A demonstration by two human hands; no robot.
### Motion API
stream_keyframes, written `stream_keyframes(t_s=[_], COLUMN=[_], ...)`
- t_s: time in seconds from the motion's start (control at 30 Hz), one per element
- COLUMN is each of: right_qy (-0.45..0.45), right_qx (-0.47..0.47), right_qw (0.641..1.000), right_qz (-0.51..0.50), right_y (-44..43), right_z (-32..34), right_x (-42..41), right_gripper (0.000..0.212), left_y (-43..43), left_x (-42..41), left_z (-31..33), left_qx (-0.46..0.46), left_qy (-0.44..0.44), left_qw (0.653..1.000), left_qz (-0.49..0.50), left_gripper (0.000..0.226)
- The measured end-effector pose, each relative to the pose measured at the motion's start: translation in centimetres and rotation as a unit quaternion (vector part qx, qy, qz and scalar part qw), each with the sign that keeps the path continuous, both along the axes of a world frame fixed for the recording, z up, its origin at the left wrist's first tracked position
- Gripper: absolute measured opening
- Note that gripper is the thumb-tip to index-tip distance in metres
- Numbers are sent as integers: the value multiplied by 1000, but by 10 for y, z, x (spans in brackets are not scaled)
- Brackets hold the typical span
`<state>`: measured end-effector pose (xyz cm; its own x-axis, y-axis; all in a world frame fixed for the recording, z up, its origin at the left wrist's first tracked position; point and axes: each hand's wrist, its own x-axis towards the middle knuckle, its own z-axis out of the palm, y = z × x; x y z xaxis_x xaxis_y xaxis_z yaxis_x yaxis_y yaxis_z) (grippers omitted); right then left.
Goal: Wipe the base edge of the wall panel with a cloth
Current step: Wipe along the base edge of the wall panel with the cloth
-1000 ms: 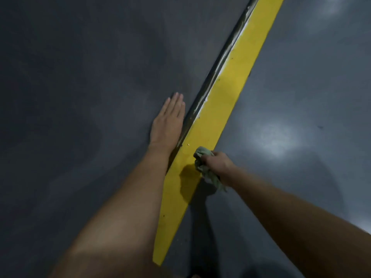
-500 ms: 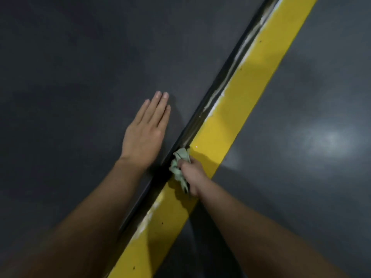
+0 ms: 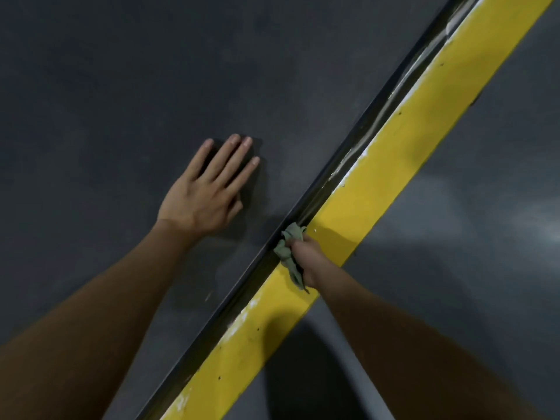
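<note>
Mid-frame, the right hand (image 3: 306, 256) is pinching a bunched green cloth (image 3: 289, 253) against the wall panel's base edge (image 3: 321, 189). The left hand (image 3: 206, 192), fingers spread, is bracing flat on the wall panel (image 3: 151, 71). Wiping is underway; next likely calls for sliding along the seam.

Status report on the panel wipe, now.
Left hand flat on wall panel, fingers spread. Right hand shut on green cloth, pressed into base edge beside yellow strip. Nothing in the way.

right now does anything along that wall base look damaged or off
Yes. The yellow strip is scuffed: whitish worn patches mark its edge beside the dark base edge, and small dark specks dot it. A pale streak runs along the groove further up. The right hand presses the cloth there.
</note>
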<state>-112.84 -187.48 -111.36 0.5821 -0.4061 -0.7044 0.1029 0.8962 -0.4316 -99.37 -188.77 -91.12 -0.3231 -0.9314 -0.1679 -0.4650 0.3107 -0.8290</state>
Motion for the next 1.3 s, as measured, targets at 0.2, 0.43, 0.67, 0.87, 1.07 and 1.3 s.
stream_keyframes(t_s=[0.2, 0.43, 0.67, 0.87, 1.07, 1.3], right_qy=[46, 75, 75, 94, 105, 72], right_qx=[8, -51, -83, -93, -124, -116], right_qw=[997, 992, 993, 987, 984, 989], right_qz=[-58, -90, -32, -91, -77, -63], right_y=[-19, -76, -37, -60, -97, -59], right_z=[-7, -7, -5, -13, -3, -4], right_x=[9, -24, -8, -4, -29, -19], right_gripper=[20, 19, 57, 45, 40, 49], left_y=[0, 0, -2, -3, -3, -4], left_x=[8, 11, 10, 14, 9, 6], left_z=[-13, -17, -19, -22, -21, -22], left_qx=[-54, -64, -75, -82, -82, -86], left_qy=[-7, -20, -20, -15, 0, 16], left_qw=[998, 996, 995, 994, 995, 995], left_qz=[-36, -51, -64, -67, -55, -50], left_gripper=[67, 70, 68, 67, 68, 66])
